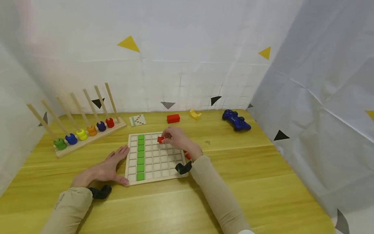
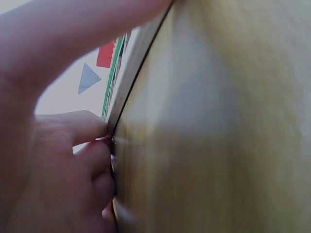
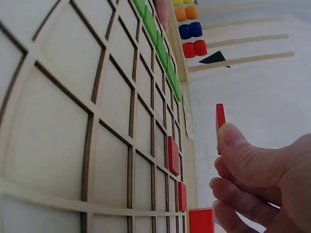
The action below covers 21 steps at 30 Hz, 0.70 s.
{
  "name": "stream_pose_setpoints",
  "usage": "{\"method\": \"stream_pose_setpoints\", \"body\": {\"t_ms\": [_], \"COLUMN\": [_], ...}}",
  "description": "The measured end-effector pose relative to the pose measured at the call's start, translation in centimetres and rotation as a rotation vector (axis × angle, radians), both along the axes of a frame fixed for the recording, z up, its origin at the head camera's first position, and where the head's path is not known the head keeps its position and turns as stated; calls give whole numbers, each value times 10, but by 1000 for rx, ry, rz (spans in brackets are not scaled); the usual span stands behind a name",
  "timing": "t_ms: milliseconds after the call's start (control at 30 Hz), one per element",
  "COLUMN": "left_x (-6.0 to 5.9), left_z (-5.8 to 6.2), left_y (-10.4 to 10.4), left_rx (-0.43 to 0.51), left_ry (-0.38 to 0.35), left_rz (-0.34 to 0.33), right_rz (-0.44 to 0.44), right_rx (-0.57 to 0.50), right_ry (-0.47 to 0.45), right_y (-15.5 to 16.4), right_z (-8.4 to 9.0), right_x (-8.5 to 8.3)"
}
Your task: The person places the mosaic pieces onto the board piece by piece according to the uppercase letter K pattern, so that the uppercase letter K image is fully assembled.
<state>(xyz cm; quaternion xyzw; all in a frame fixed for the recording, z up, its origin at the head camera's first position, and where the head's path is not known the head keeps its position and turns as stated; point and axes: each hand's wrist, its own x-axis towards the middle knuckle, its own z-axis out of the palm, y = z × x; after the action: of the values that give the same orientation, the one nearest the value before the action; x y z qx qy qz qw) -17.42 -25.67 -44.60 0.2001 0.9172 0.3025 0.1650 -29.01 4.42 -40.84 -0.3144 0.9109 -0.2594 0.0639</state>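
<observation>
A wooden grid board (image 1: 157,179) lies on the table, with a column of green tiles (image 1: 141,161) in its second column from the left. My left hand (image 1: 109,167) rests at the board's left side, thumb and fingers spread along the edge. Over the far part of the board, my right hand (image 1: 176,138) pinches a thin red tile (image 3: 220,116) between thumb and fingers. Two other red tiles (image 3: 173,155) sit in far cells in the right wrist view, largely covered by my hand in the head view.
Loose red pieces (image 1: 188,156) lie by the board's right edge. Behind it are a patterned card (image 1: 137,120), a red block (image 1: 173,118) and a yellow curved piece (image 1: 194,114). A wooden peg rack (image 1: 90,142) with coloured beads stands left; a blue game controller (image 1: 236,120) lies right.
</observation>
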Motion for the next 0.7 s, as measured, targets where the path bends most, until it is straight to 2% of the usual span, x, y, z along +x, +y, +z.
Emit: {"method": "stream_pose_setpoints", "body": {"t_ms": [333, 533, 700], "left_x": [-1, -2, -2], "left_z": [0, -1, -2], "left_y": [0, 0, -1], "left_rx": [0, 1, 3], "left_ry": [-1, -4, 0], "left_rz": [3, 0, -1], "right_rz": [68, 103, 116], "right_rx": [46, 120, 102], "right_ry": [-31, 37, 55], "right_y": [-13, -18, -18], "right_z": [-15, -23, -22], "right_x": [1, 4, 7]}}
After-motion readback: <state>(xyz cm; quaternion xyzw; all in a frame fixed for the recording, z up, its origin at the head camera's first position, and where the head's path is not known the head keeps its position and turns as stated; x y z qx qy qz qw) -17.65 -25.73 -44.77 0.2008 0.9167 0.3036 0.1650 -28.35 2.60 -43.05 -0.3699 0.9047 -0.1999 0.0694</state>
